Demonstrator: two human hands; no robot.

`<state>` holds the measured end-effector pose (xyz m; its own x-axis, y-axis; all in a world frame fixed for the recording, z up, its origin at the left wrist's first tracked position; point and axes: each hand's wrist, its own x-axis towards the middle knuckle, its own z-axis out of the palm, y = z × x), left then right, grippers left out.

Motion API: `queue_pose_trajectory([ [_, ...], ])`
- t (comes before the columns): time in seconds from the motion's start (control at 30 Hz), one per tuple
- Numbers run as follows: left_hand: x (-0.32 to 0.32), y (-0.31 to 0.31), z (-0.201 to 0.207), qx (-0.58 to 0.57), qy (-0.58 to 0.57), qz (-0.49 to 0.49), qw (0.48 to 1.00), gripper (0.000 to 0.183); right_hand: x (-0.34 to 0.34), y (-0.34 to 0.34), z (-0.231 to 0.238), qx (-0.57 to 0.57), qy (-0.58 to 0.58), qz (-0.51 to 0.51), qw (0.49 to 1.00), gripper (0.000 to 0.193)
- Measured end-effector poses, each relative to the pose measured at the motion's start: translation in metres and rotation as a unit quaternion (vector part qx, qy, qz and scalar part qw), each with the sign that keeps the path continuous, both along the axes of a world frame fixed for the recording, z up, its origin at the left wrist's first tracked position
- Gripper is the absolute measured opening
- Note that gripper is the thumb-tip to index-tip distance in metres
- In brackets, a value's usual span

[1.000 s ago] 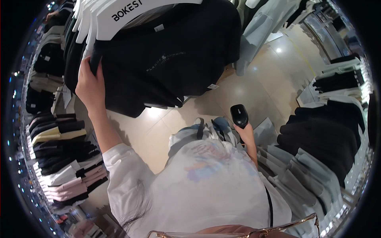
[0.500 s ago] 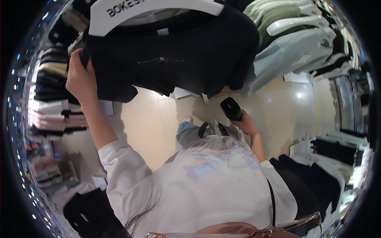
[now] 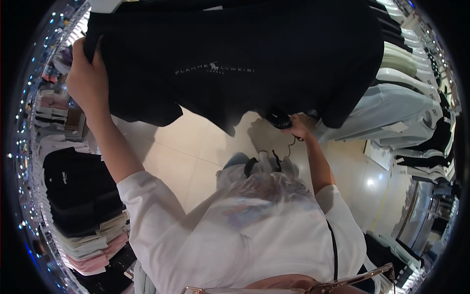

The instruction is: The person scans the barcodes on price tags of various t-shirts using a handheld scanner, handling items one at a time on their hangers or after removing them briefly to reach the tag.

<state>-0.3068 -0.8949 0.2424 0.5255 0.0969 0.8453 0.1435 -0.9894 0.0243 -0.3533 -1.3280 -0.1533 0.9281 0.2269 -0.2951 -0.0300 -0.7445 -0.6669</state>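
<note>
Shirt (image 3: pixel 235 63), black with small pale chest lettering, hangs spread wide before me at the top of the view, above a pale tiled floor (image 3: pixel 181 147). My left hand (image 3: pixel 88 83) clenches its left edge, fingers curled into the fabric. My right hand (image 3: pixel 296 128) grips a black handheld scanner (image 3: pixel 278 120) just under the shirt's lower hem, a cord trailing down. Pale shirts on hangers (image 3: pixel 401 98) line the rail to my right; folded stacks (image 3: pixel 83 206) sit to my left
</note>
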Motion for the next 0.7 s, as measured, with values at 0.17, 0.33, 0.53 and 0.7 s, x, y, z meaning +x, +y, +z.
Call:
queue_pose_trajectory([
  [0.17,-0.016,0.053,-0.003,-0.057,0.030,0.037,0.997,0.034,0.012,0.046,0.015,0.161,0.062,-0.074,0.982,0.049],
  [0.33,-0.038,0.106,-0.037,-0.128,0.099,0.050,0.986,0.047,-0.004,0.091,0.068,0.251,0.057,-0.005,0.966,0.028],
  [0.53,-0.069,0.098,-0.164,-0.385,0.306,-0.125,0.861,0.037,-0.034,0.105,0.088,0.527,0.115,-0.078,0.838,0.048],
  [0.7,-0.097,0.066,-0.235,-0.411,0.388,-0.115,0.817,0.037,-0.040,0.099,0.085,0.489,0.132,-0.031,0.862,0.052],
])
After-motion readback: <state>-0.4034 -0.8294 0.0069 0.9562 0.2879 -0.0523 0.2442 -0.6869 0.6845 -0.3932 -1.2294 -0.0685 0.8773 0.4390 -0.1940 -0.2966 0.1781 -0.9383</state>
